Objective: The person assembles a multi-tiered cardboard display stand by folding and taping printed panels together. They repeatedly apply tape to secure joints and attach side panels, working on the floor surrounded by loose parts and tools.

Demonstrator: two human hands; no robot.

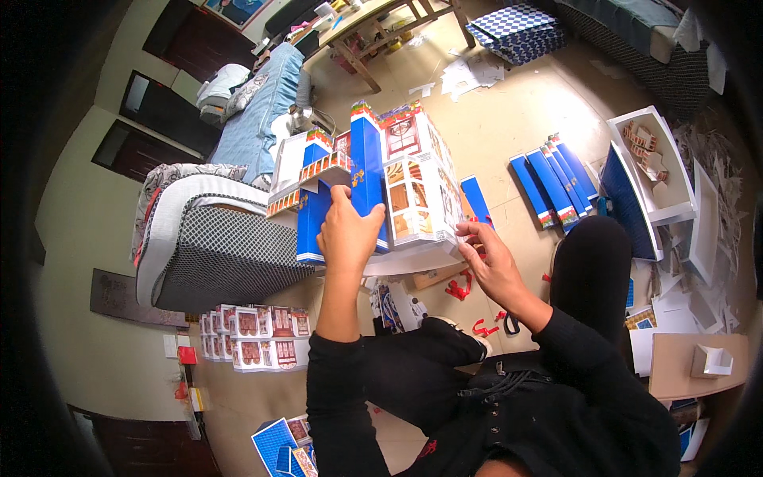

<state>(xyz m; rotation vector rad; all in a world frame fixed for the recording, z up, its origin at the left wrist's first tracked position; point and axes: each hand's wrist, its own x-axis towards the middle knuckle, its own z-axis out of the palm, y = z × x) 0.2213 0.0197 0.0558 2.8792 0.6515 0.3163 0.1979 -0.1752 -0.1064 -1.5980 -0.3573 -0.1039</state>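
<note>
A printed cardboard model house [417, 173] with window pictures and blue columns stands in front of me. My left hand [351, 223] is on its near side, the thumb against a tall blue column [366, 161] and the fingers by the small balcony piece [326, 169] with a brick-pattern edge. Whether those fingers pinch the balcony or just rest there, I cannot tell. My right hand [486, 253] is at the lower right corner of the house, fingers apart and curved, the fingertips close to the white base edge. Nothing shows in its grasp.
Loose blue column pieces [551, 182] lie on the floor at right, beside a white box part [667, 167] holding small balconies. Red scraps [459, 286] and black-handled scissors [511, 325] lie near my feet. Printed house walls [271, 337] stand at lower left, below a cushioned seat [238, 238].
</note>
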